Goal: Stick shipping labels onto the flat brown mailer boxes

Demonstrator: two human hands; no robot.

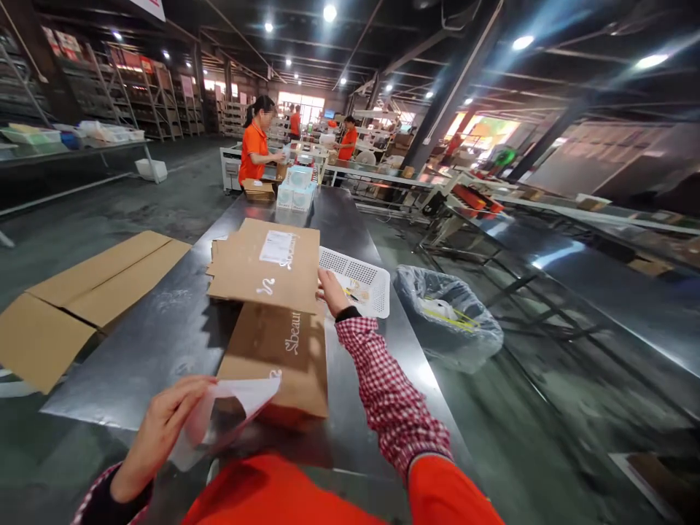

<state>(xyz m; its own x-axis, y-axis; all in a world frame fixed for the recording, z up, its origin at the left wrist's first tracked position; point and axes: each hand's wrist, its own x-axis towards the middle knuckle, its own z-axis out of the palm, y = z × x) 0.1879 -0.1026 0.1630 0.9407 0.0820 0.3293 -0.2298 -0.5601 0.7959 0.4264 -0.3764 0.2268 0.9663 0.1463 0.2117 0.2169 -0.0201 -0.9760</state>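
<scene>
My left hand [167,423] pinches the edge of a thin white sheet [246,394], which hangs curled at the near end of the table. Behind that sheet a closed brown carton [273,357] with white lettering lies on the dark metal table. Flat brown cardboard pieces [246,270], the top one with a white label, sit over the carton's far part. My right hand [331,292] is at the right edge of this cardboard, beside a white perforated basket [377,288]; its fingertips are partly hidden, so its grip is unclear.
An open large carton [92,284] stands left of the table. To the right is a bin lined with clear plastic [453,343]. White boxes [295,191] stand at the table's far end, near a person in orange [252,153]. Another metal table [574,270] runs along the right.
</scene>
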